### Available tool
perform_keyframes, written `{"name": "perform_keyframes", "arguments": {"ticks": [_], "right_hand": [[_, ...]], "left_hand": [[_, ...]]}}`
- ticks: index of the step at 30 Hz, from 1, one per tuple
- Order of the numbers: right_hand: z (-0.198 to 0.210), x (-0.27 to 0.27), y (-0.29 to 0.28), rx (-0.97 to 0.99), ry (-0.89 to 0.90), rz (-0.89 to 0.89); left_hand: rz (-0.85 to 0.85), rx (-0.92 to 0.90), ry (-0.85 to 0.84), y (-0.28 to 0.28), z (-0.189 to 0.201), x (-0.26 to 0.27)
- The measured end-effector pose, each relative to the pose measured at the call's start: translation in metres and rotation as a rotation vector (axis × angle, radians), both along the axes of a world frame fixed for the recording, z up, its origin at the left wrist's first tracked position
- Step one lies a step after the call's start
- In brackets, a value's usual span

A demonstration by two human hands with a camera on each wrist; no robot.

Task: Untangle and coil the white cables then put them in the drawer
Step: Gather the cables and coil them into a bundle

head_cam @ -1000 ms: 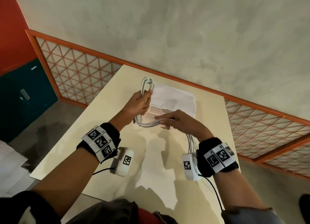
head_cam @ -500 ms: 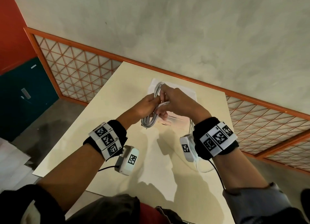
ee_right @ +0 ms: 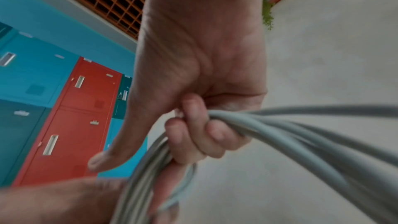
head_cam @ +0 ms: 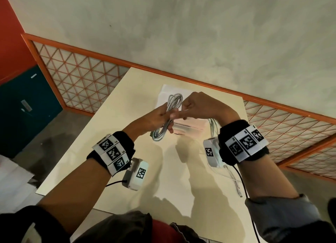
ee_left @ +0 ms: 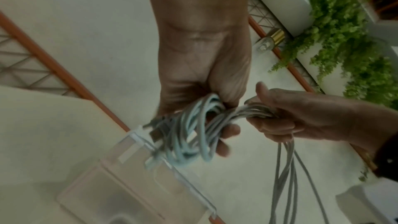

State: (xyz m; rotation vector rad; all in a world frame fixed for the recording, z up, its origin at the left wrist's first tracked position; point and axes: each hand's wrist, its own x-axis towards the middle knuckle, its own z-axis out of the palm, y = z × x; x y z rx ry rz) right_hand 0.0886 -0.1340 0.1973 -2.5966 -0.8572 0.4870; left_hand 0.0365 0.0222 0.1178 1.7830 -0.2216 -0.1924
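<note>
A coil of white cables [head_cam: 170, 115] is held above the cream table [head_cam: 101, 137]. My left hand [head_cam: 160, 115] grips the coil at its middle, with loops sticking out above and below. My right hand [head_cam: 194, 106] holds several strands of the same cables right beside it; those strands [head_cam: 213, 124] hang down behind my right wrist. In the left wrist view my left hand [ee_left: 217, 125] wraps the coil [ee_left: 187, 139] and my right hand [ee_left: 277, 117] clutches the strands. In the right wrist view my right hand's fingers [ee_right: 202, 135] curl round the cables [ee_right: 280, 125]. A clear plastic drawer [head_cam: 187, 126] sits under the hands.
A loose cable end with a plug [head_cam: 238, 188] lies on the table near its right edge. The table stands against an orange lattice railing [head_cam: 81, 79] and a plain wall. Teal and red lockers [ee_right: 64, 117] stand to the left.
My right hand rose from the table and came up against my left hand, taking hold of cable strands. The coil lifted and tilted upright between both hands.
</note>
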Motion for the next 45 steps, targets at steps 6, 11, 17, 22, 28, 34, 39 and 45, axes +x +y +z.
{"name": "perform_keyframes", "arguments": {"ticks": [6,11,17,22,28,34,39,45], "right_hand": [[0.005,0.004,0.008,0.051,-0.137,0.007],[0.002,0.006,0.006,0.179,-0.207,-0.134],[-0.007,0.007,0.007,0.343,-0.384,-0.399],[-0.012,-0.001,0.010,0.213,-0.615,-0.406],[-0.019,-0.004,0.003,0.207,-0.676,-0.452],[-0.025,0.000,-0.013,0.095,-0.491,-0.555],[-0.045,0.002,-0.050,0.620,-0.044,-0.509],[-0.086,-0.032,-0.028,0.774,-0.143,-0.453]], "left_hand": [[-0.096,-0.198,0.033,-0.006,-0.004,0.001],[-0.121,-0.395,0.121,-0.017,-0.012,0.007],[-0.031,-0.523,0.184,-0.039,-0.012,0.008],[0.030,-0.432,0.336,-0.054,-0.004,0.005],[-0.050,-0.235,0.305,-0.056,0.001,-0.006],[-0.219,-0.033,0.172,-0.045,0.005,-0.016],[-0.075,-0.135,0.151,-0.027,0.000,-0.018],[0.015,-0.271,0.058,-0.037,-0.015,-0.014]]}}
